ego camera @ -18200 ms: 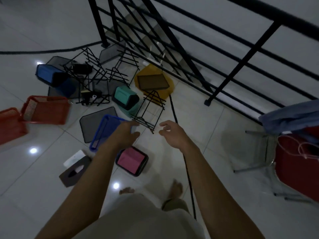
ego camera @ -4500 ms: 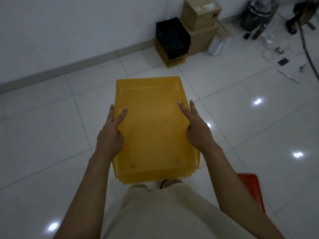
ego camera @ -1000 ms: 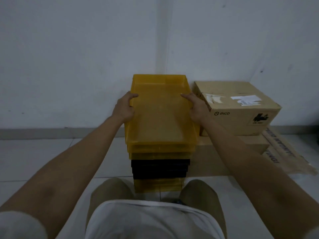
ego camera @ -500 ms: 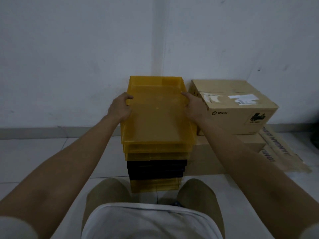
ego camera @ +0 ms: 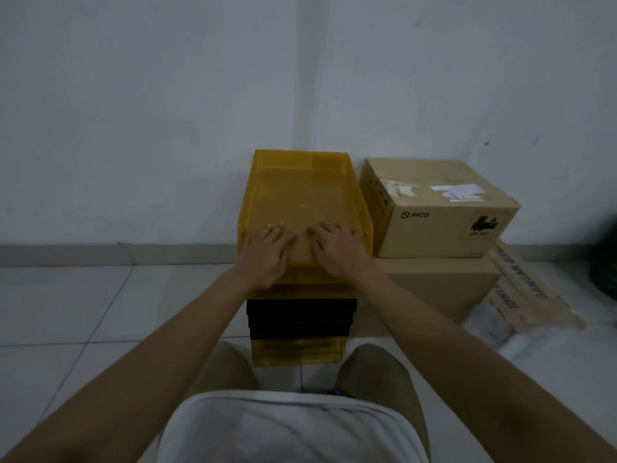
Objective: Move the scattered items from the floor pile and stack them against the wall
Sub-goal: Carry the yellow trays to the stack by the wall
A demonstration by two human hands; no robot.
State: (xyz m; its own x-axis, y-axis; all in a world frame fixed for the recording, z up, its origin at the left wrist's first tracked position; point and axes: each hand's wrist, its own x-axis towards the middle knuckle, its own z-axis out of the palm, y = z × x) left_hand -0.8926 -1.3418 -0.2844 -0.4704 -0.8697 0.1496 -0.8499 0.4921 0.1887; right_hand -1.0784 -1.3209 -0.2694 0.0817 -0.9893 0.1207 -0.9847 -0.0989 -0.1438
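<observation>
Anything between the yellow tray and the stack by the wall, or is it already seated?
Nothing visible blocks it. The top yellow tray already sits on the stack against the wall, beside the cardboard box. The left hand and right hand press flat on its front part.

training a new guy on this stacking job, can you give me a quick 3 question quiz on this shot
1. True or false: both hands lie flat inside the near end of the top translucent yellow plastic tray.
2. What sits directly under the yellow trays at the top of the stack?
A. black trays
B. a red basket
C. a cardboard box
3. On which side of the stack does the brown cardboard box marked PICO stand, from the person's view?

Key
1. True: the left hand and right hand rest on it with fingers spread.
2. A: the black trays.
3. The right, on top of a larger cardboard box.
</observation>
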